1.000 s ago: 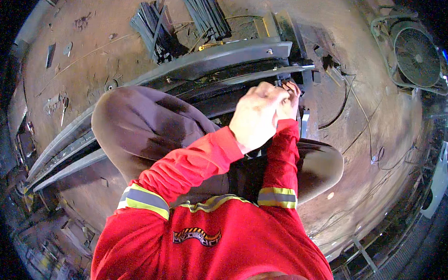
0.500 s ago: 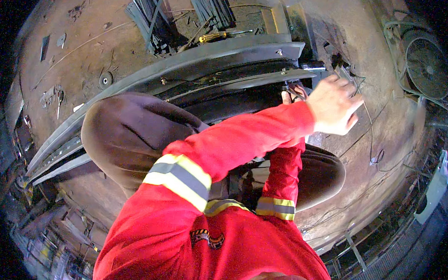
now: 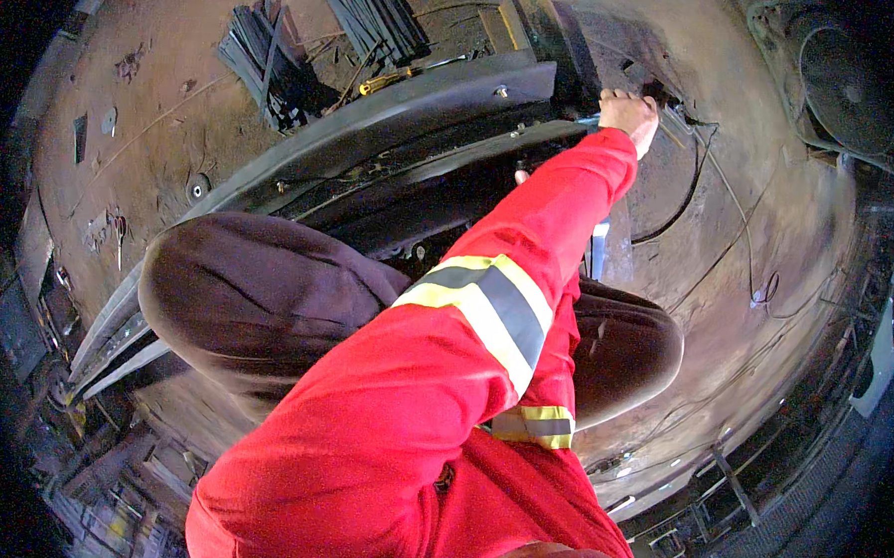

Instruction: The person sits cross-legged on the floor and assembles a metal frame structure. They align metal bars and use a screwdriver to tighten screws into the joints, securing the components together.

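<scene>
Two long, curved dark metal pieces lie across the floor before my knees, the far one [image 3: 374,116] with bolts [image 3: 502,92] along it and the near one [image 3: 402,172] alongside. My left arm stretches across to the right. My left hand [image 3: 629,117] is closed at the right end of these pieces, its fingers curled over; what it grips is hidden. My right arm lies beneath the left sleeve. Only a fingertip of my right hand [image 3: 521,176] shows, beside the near piece. A bluish strip [image 3: 598,251] stands out right of my sleeve.
Two bundles of dark flat strips [image 3: 262,66] lie beyond the metal, near a yellow-handled tool [image 3: 386,80]. A fan [image 3: 844,87] stands at the far right, with a cable [image 3: 741,217] on the floor. A small round disc [image 3: 200,186] lies left.
My left hand has moved farther away, to the metal's right end, and its fingers have closed. My right hand has shifted left, mostly behind the left sleeve. The view has turned slightly.
</scene>
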Tool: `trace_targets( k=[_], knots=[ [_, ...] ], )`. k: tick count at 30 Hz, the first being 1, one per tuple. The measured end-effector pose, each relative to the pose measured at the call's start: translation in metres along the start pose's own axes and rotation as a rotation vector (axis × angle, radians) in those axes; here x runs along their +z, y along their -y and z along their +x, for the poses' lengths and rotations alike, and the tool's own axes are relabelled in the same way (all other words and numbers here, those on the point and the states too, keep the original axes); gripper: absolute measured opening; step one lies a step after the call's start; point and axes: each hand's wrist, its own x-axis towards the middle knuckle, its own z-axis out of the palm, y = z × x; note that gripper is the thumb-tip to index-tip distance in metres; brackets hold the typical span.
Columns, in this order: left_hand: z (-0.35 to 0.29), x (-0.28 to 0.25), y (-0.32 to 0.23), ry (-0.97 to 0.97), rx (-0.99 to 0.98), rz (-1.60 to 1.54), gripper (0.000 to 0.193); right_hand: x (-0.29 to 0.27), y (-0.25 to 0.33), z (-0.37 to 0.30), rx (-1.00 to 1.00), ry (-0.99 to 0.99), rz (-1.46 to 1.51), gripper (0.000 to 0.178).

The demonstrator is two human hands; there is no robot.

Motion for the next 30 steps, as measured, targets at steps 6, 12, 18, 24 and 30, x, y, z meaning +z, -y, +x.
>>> trace_targets(
  k=[6,12,18,24,30],
  knots=[
    [-0.031,-0.038,0.01,0.046,0.172,-0.064,0.036,0.003,-0.002,0.011,-0.055,-0.025,-0.083,0.031],
    [-0.046,-0.046,0.015,0.223,0.341,0.02,0.024,0.002,0.002,0.02,-0.104,-0.065,-0.228,0.033],
    [-0.009,-0.113,-0.009,-0.151,0.353,-0.636,0.028,0.035,0.008,0.017,-0.14,-0.027,-0.31,0.035],
    [-0.089,-0.336,-0.006,-0.086,0.528,-0.669,0.031,0.018,0.006,0.013,-0.089,-0.082,-0.435,0.037],
    [-0.23,-0.463,0.143,-0.514,-0.023,-0.668,0.033,-0.004,0.034,-0.007,-0.26,-0.207,-0.788,0.03]
  ],
)
